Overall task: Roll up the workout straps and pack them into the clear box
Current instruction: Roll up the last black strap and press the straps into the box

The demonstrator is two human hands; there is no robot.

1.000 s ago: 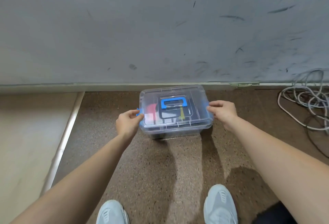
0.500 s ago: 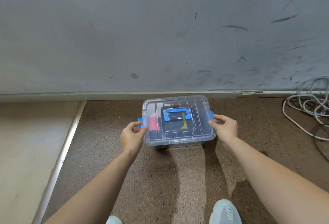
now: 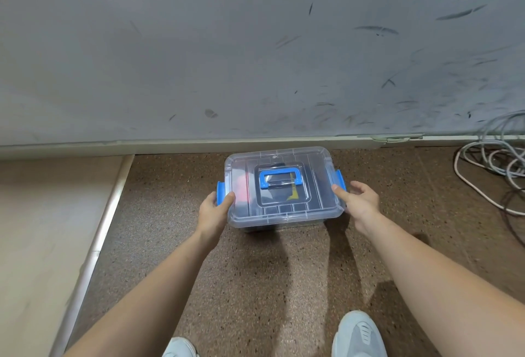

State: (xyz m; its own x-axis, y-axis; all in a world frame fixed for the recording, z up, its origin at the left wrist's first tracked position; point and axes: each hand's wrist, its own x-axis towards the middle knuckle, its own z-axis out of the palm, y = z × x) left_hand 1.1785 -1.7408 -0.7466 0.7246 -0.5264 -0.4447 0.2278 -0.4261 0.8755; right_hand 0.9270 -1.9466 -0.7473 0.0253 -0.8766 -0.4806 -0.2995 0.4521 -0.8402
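Ahead of both hands, a scuffed grey wall (image 3: 255, 52) rises from the speckled brown floor (image 3: 255, 277). Between the two hands sits the clear box (image 3: 281, 186) on that floor, its lid on, with a blue carry handle (image 3: 280, 177) lying flat in the lid's recess. Red, dark and yellow shapes show dimly through the plastic; whether they are the straps I cannot tell. Out past the right hand (image 3: 358, 202) lies a loose coil of grey cable (image 3: 494, 163). Below the arms, two pale shoes (image 3: 358, 335) stand on the floor. The left hand (image 3: 213, 211) is closed around the blue left latch (image 3: 221, 192), thumb on top. The right hand is loosely open, its thumb touching the box rim just beside the right latch (image 3: 340, 179).
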